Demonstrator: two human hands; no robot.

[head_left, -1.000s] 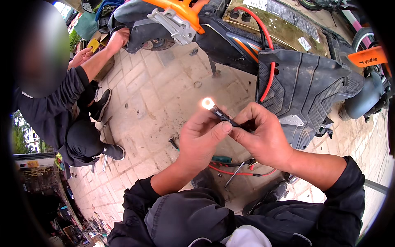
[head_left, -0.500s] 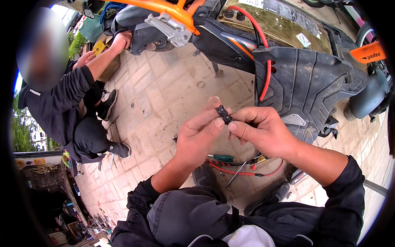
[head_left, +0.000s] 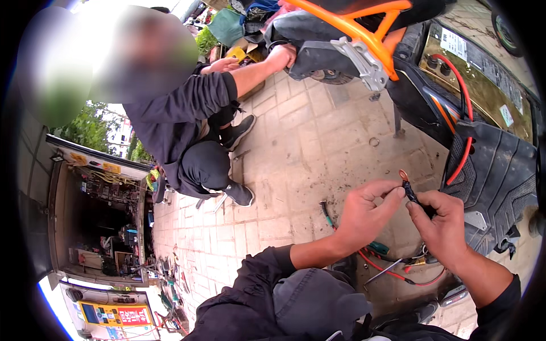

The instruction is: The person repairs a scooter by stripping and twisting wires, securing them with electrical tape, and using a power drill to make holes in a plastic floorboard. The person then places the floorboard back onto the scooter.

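And here is the right hand [head_left: 441,224], thumb and forefinger clamped on the lower part of a black-wrapped cable end [head_left: 410,194]! A copper ring lug [head_left: 403,174] pokes up from its top, clear of the fingers. In from the other side comes the left hand [head_left: 368,209], thumb and forefinger drawn narrow right at the wrapping; whether they grip it, I cannot tell.

Just below the left hand, on the paved floor [head_left: 267,210], lies a green-handled screwdriver [head_left: 378,248], with a slim metal rod [head_left: 384,271] and a loop of red cable [head_left: 392,275] nearer the body. Left of that hand, a green-handled tool [head_left: 328,217] runs toward the forearm. Beyond both hands sits a small metal ring [head_left: 373,142].

Right beside the right hand, here's the dark footboard [head_left: 503,182], a red lead [head_left: 469,145] hanging over it from a big gold-brown battery [head_left: 478,68]. Farther up, an orange frame [head_left: 364,34]! And well off to the left hand's left crouches a co-worker [head_left: 170,125], one arm stretched toward a dark plastic panel [head_left: 321,57].
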